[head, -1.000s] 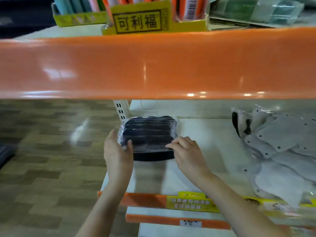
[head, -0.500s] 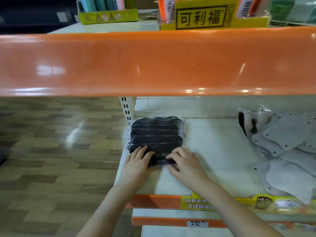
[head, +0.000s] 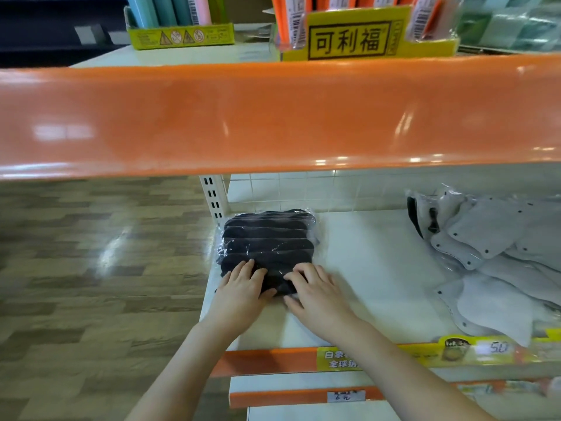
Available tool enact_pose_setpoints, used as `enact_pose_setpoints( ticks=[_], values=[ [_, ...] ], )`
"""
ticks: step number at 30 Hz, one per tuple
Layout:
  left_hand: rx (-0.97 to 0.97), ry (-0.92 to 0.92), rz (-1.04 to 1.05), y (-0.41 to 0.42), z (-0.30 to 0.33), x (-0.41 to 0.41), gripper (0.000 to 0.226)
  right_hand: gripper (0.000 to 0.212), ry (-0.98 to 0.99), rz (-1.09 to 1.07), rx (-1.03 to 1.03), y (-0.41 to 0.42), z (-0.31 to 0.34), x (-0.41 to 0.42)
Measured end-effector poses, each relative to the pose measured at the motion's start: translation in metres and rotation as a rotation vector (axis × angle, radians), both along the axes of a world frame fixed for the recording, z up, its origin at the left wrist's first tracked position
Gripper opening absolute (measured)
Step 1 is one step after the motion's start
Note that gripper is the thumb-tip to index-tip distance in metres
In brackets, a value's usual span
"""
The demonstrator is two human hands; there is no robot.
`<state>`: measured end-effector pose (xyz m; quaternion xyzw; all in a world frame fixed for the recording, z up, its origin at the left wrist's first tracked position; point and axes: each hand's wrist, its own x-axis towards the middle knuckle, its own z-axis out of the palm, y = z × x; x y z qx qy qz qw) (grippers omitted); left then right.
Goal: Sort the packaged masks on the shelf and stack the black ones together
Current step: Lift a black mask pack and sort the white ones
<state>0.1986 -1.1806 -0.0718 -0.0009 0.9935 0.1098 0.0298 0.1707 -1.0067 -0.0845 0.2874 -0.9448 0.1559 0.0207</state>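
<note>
Black stack (head: 268, 241) now set down at shelf (head: 364, 268) left end; L hand (head: 243, 288) moved onto its near edge. Both grips flat, pressing, not clasping, R hand (head: 315, 291) too. Grey masks (head: 498, 259) lie well right, R hand nearer.

Black masks (head: 268, 238) in clear wrap; grey masks (head: 498, 256) with dark dots. Shelf (head: 379, 268) white, its lip (head: 273, 117) orange. Yellow box (head: 364, 41), black characters.
</note>
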Motion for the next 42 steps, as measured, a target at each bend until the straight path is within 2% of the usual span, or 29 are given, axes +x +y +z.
enact_pose_setpoints(
  ticks=[2,5,7,12,15,18,22,25,31,34,38,42],
  values=[
    [-0.011,0.081,0.004,0.013,0.003,-0.002,0.044,0.044,-0.045,0.026,0.000,0.002,0.002,-0.002],
    [0.016,0.277,-0.012,0.030,0.003,-0.005,0.023,0.035,-0.125,0.047,-0.143,0.007,0.009,-0.006],
    [0.018,0.292,-0.038,0.042,0.001,-0.006,0.012,0.029,-0.143,0.045,-0.262,0.018,0.011,-0.009],
    [-0.006,0.227,-0.090,0.083,0.005,-0.008,0.027,0.028,-0.154,-0.016,-0.331,0.064,0.016,-0.014],
    [0.102,0.205,-0.108,0.118,0.007,-0.010,0.027,0.032,-0.128,-0.083,-0.309,0.099,0.017,-0.018],
    [0.130,0.219,-0.204,0.154,0.003,-0.018,0.036,0.029,-0.104,-0.175,-0.282,0.136,0.021,-0.024],
    [0.193,0.173,-0.255,0.198,0.001,-0.031,0.045,0.036,0.001,-0.289,-0.311,0.181,0.020,-0.035],
    [0.201,0.140,-0.276,0.227,0.002,-0.038,0.048,0.033,0.099,-0.373,-0.295,0.212,0.017,-0.044],
    [0.173,0.133,-0.341,0.286,0.008,-0.049,0.070,0.032,0.257,-0.534,-0.207,0.277,0.014,-0.048],
    [0.201,0.137,-0.367,0.313,0.007,-0.053,0.065,0.031,0.305,-0.635,-0.089,0.311,0.007,-0.048],
    [0.194,0.167,-0.359,0.345,0.003,-0.059,0.042,0.067,0.167,-0.686,0.016,0.344,-0.003,-0.052],
    [0.179,0.246,-0.318,0.370,0.001,-0.064,0.036,0.082,0.101,-0.624,-0.026,0.362,-0.012,-0.058]
  ],
)
